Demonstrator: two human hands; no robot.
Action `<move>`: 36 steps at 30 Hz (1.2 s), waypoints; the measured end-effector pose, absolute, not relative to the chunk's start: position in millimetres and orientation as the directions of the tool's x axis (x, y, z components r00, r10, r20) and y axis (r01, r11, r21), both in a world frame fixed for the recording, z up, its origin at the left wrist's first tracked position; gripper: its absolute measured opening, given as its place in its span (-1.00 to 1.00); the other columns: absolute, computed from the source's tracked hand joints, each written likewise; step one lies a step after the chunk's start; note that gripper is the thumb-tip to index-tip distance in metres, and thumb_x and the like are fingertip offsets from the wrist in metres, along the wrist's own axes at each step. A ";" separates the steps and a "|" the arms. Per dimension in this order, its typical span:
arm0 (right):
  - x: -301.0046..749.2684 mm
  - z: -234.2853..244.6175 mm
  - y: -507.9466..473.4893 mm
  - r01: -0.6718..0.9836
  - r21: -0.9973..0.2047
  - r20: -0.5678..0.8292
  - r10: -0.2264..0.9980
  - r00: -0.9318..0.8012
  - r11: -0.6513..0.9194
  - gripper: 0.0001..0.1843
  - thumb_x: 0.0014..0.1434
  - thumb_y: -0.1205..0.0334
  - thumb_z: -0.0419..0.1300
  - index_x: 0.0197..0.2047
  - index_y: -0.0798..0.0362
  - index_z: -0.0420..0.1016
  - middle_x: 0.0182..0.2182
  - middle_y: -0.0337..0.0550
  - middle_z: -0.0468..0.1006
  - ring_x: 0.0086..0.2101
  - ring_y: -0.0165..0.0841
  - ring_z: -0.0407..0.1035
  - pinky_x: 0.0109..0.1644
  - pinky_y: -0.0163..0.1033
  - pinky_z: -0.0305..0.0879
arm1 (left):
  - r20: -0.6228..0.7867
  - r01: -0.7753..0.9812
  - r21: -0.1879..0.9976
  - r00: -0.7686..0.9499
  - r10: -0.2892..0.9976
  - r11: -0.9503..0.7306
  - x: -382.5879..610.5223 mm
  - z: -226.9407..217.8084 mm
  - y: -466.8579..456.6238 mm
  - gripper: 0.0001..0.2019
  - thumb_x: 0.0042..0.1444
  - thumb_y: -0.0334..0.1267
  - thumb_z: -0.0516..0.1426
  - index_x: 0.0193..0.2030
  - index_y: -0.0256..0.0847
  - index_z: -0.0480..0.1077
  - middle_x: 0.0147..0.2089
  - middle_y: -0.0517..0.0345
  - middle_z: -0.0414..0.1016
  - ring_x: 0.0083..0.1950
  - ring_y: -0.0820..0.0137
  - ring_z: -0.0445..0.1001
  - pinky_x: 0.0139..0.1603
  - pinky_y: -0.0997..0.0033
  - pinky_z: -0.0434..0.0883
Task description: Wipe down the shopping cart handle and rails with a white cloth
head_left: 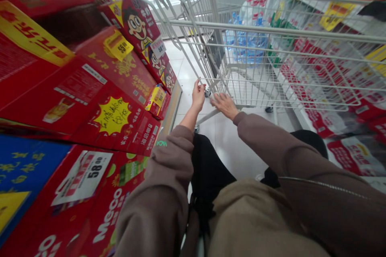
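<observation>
Okay, both hands are on the near end of a wire shopping cart (271, 30). Left hand (198, 96) is closed, fingers curled around a thin cart bar. Right hand (223, 105) is open, palm down, fingers spread, resting on the cart's near edge. Room is tight on the left: a stack of red cardboard gift boxes (114, 88) stands just beside the left arm, and the cart's left side runs near it. White floor tiles (229, 148) show between the cart and the stack and below both hands. On the right, a red-and-white packaged display (356, 156) runs along the cart's far side. Cart is thin metal mesh with rounded rails. Blue-capped water jugs (247, 40) show through the mesh; cannot tell if they sit in the basket or beyond it. Boxes are glossy printed card, with a cartoon face on the upper ones, a yellow starburst sign (113, 115) and a 58.00 price card (82, 177) on a Meco box (108, 217). A blue box (21, 168) sits lower left. Taupe hoodie sleeves (286, 156) cover both arms; black trousers (208, 168) and beige fabric (253, 221) fill the bottom of the view.
</observation>
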State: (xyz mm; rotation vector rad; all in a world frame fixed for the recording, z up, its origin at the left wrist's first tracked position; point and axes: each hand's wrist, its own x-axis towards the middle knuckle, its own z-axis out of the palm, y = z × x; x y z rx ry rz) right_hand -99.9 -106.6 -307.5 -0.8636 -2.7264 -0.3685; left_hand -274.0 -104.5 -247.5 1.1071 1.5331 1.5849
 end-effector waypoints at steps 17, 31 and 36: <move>-69.0 -300.5 -113.1 0.559 0.173 0.299 0.497 -0.815 0.811 -0.59 0.44 0.40 -0.09 0.06 0.14 0.57 0.22 0.20 0.47 0.14 -0.06 0.29 0.14 0.15 0.22 | 0.211 0.253 0.963 -0.489 0.846 -0.094 -248.3 -264.3 -118.8 -0.37 0.28 -0.27 0.21 0.46 -0.22 0.17 0.46 -0.33 0.27 0.41 0.15 0.38 0.50 0.01 0.22; -38.2 -272.6 -104.3 0.636 0.219 0.483 0.484 -0.729 0.740 -0.57 0.47 0.28 -0.07 0.22 -0.08 0.52 0.32 0.12 0.42 0.22 -0.02 0.25 0.18 0.13 0.11 | 0.623 0.597 0.728 -0.373 0.687 -0.336 -209.4 -236.4 -125.3 -0.45 0.41 -0.11 -0.02 0.49 -0.15 0.13 0.63 -0.17 -0.07 0.66 0.16 -0.15 0.63 -0.12 -0.11; -36.5 -259.4 -90.4 0.756 0.152 0.644 0.516 -0.565 0.637 -0.54 0.48 0.25 -0.05 0.31 -0.14 0.46 0.33 0.10 0.41 0.25 0.01 0.23 0.24 0.15 0.08 | 0.647 0.694 0.626 -0.208 0.733 -0.355 -194.1 -229.0 -110.6 -0.43 0.46 0.10 -0.15 0.48 -0.03 0.21 0.62 -0.04 0.01 0.64 0.17 -0.06 0.61 -0.07 0.01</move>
